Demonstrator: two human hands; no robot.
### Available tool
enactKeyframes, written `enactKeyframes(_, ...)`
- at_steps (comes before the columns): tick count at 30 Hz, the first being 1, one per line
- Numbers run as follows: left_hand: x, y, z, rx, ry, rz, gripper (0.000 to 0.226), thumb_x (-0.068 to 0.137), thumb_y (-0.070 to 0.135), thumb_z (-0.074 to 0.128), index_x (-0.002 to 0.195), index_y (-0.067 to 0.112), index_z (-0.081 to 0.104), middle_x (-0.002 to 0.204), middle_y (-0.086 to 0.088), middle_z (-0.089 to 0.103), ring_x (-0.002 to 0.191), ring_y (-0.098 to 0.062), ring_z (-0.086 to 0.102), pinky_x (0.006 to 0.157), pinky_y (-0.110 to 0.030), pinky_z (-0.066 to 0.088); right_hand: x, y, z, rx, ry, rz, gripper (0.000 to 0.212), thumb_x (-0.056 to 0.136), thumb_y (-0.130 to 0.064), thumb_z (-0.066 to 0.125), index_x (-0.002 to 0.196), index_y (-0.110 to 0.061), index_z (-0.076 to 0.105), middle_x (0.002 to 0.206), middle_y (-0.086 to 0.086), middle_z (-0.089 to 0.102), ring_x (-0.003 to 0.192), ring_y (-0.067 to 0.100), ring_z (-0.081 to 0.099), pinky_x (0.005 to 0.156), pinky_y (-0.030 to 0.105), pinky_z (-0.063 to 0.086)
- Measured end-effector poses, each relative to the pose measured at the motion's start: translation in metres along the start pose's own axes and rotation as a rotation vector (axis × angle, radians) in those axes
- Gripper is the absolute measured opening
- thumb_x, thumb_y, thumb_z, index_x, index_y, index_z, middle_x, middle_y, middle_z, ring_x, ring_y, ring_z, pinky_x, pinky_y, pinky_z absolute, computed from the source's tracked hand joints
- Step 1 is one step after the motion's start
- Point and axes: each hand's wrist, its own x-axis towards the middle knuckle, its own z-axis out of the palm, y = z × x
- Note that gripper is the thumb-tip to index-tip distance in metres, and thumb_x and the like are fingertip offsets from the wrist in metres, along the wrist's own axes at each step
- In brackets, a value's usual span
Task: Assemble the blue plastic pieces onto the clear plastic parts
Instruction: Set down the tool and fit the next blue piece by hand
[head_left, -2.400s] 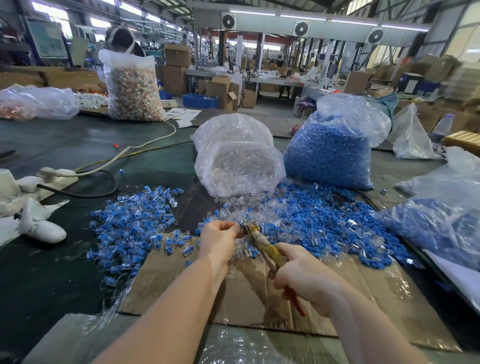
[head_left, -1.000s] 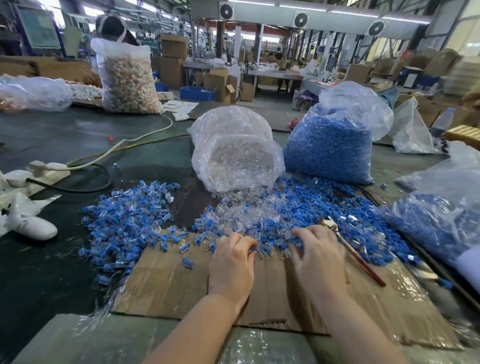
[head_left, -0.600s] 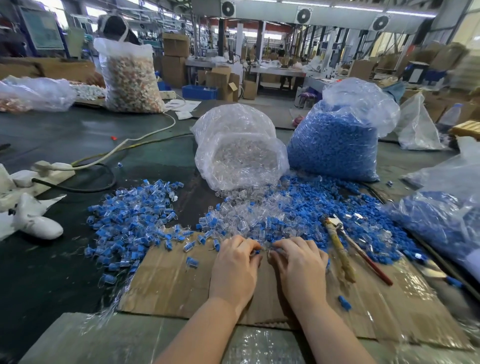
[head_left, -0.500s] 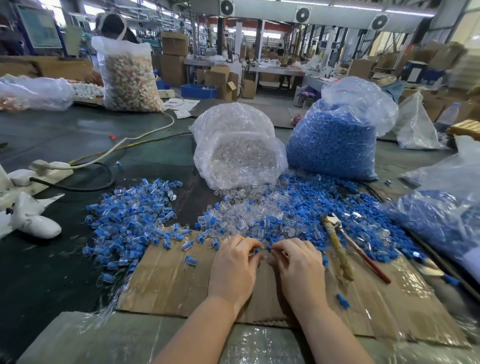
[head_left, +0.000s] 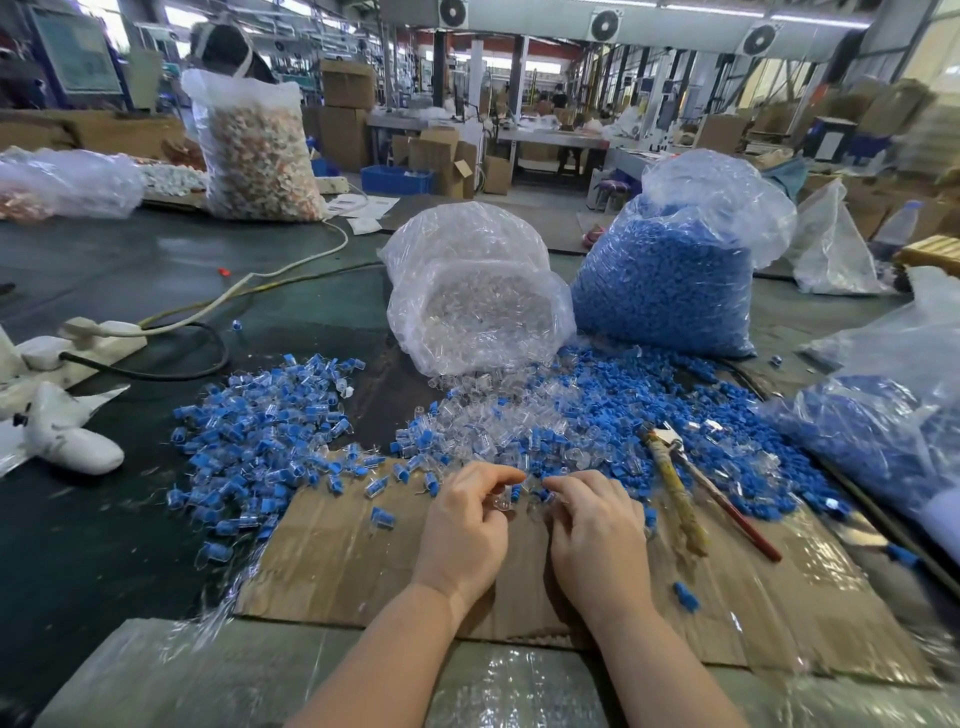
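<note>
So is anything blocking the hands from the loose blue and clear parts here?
Nothing visible does. The left hand already pinches a clear part, and the right hand works at the near edge of the loose pile. The pliers lie off to the right.

Pliers set down (right side); hands gather parts

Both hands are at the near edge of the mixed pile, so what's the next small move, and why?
Probably bring the two pieces together. The left hand pinches a small clear plastic part, and the right hand seems to pinch a small blue plastic piece beside it, though that grip is blurred. The yellow-handled pliers lie idle on the cardboard sheet.
</note>
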Motion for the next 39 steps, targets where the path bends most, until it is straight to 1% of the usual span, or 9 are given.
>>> enactKeyframes(4, -0.0006, 0.0000, -0.0015, -0.023, -0.055, -0.006, 0.057, 0.074, -0.018, 0.042, 0.090, 0.034, 0.060, 0.095, 0.024, 0.053, 0.103, -0.003, 0.048, 0.093, -0.016, 0.038, -0.0012, -0.0015, -0.0009, -0.054, 0.003, 0.060, 0.029, 0.071, -0.004, 0.062, 0.096, -0.017, 0.070, 0.100, 0.000, 0.063, 0.097, 0.025, 0.054, 0.083, 0.037, 0.029)
enactKeyframes(10, -0.0006, 0.0013, -0.0015, 0.027, -0.034, 0.020, 0.062, 0.071, -0.026, 0.036, 0.092, 0.025, 0.064, 0.096, 0.023, 0.051, 0.107, -0.005, 0.049, 0.098, -0.016, 0.037, -0.0015, -0.0015, -0.0016, -0.095, -0.029, 0.063, 0.033, 0.070, -0.004, 0.062, 0.099, -0.018, 0.069, 0.101, 0.000, 0.062, 0.100, 0.025, 0.053, 0.085, 0.039, 0.030)
enactKeyframes(16, -0.0026, 0.0033, -0.0015, 0.071, -0.020, 0.045, 0.043, 0.085, -0.015, 0.045, 0.101, 0.019, 0.066, 0.102, 0.019, 0.051, 0.105, 0.000, 0.049, 0.094, -0.003, 0.033, -0.0018, -0.0016, -0.0005, -0.091, 0.004, 0.042, 0.024, 0.075, -0.004, 0.065, 0.095, -0.017, 0.070, 0.095, 0.001, 0.065, 0.094, 0.027, 0.056, 0.081, 0.039, 0.033)
enactKeyframes(22, -0.0048, 0.0026, 0.0006, 0.138, 0.088, 0.052, 0.029, 0.080, -0.007, 0.060, 0.094, 0.018, 0.067, 0.096, 0.015, 0.053, 0.099, -0.004, 0.050, 0.088, 0.000, 0.030, -0.0016, 0.0010, 0.0006, -0.084, 0.032, 0.038, 0.015, 0.081, -0.010, 0.065, 0.093, -0.019, 0.069, 0.091, -0.002, 0.065, 0.091, 0.024, 0.056, 0.079, 0.037, 0.031)
enactKeyframes(25, -0.0054, 0.0006, 0.0022, 0.226, 0.160, 0.020, 0.031, 0.078, -0.006, 0.058, 0.091, 0.020, 0.068, 0.091, 0.013, 0.049, 0.097, -0.006, 0.041, 0.085, -0.005, 0.027, -0.0016, 0.0022, 0.0021, -0.085, 0.039, 0.050, 0.011, 0.084, -0.013, 0.064, 0.093, -0.020, 0.067, 0.089, -0.004, 0.065, 0.089, 0.023, 0.056, 0.079, 0.035, 0.029)
enactKeyframes(29, -0.0062, -0.0001, 0.0025, 0.273, 0.136, -0.006, 0.029, 0.079, 0.001, 0.057, 0.095, 0.024, 0.066, 0.090, 0.014, 0.047, 0.093, -0.002, 0.034, 0.084, -0.010, 0.026, -0.0009, 0.0031, 0.0024, -0.115, 0.011, 0.056, 0.012, 0.088, -0.018, 0.060, 0.097, -0.023, 0.064, 0.093, -0.006, 0.064, 0.093, 0.019, 0.054, 0.080, 0.032, 0.024)
enactKeyframes(33, -0.0069, 0.0019, 0.0028, 0.253, 0.108, 0.060, 0.025, 0.080, 0.007, 0.062, 0.097, 0.024, 0.066, 0.092, 0.015, 0.050, 0.094, -0.001, 0.035, 0.086, -0.005, 0.023, -0.0020, 0.0013, 0.0007, -0.045, 0.101, 0.014, 0.008, 0.082, -0.018, 0.069, 0.088, -0.015, 0.066, 0.085, -0.001, 0.065, 0.082, 0.026, 0.058, 0.075, 0.037, 0.032)
enactKeyframes(36, -0.0063, 0.0046, 0.0018, 0.219, 0.113, 0.116, 0.026, 0.077, 0.011, 0.071, 0.100, 0.022, 0.069, 0.091, 0.016, 0.054, 0.090, -0.003, 0.039, 0.085, -0.012, 0.030, -0.0024, -0.0002, -0.0012, 0.030, 0.159, -0.095, 0.006, 0.083, -0.019, 0.067, 0.084, -0.013, 0.065, 0.081, -0.001, 0.064, 0.075, 0.025, 0.058, 0.069, 0.040, 0.041)
enactKeyframes(39, -0.0063, 0.0065, 0.0007, 0.173, 0.081, 0.131, 0.030, 0.075, 0.015, 0.075, 0.104, 0.020, 0.069, 0.095, 0.012, 0.063, 0.091, -0.004, 0.046, 0.091, -0.024, 0.040, -0.0027, -0.0005, -0.0022, 0.111, 0.118, -0.183, 0.004, 0.084, -0.017, 0.067, 0.084, -0.014, 0.065, 0.080, -0.002, 0.063, 0.075, 0.022, 0.056, 0.068, 0.038, 0.046)
